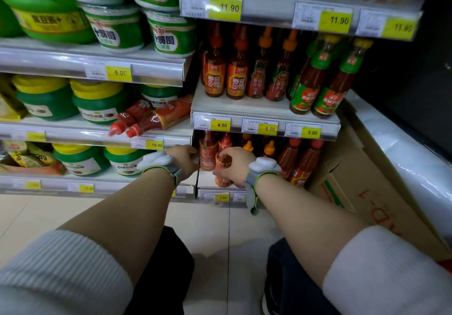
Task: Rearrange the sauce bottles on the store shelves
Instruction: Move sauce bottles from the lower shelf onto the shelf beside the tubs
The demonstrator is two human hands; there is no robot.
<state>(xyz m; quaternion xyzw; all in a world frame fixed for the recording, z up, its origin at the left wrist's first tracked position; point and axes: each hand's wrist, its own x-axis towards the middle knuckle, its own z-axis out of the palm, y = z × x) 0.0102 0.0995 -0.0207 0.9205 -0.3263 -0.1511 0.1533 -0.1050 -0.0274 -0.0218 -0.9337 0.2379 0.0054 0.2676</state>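
right hand (233, 165) holds a red bottle (223, 171), low middle of frame | left hand (184, 157) grips the shelf edge (195, 158) beside it

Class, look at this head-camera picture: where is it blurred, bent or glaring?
Head view: the green tubs at top left are blurred; the shelf edges bow from wide-angle distortion; glare washes the plastic wrap at right; the right hand and its bottle sit in dimmer light.

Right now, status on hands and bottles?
Right hand grips front sauce bottle, bottom shelf. Left hand at shelf edge, grip unclear. Nothing blocking.
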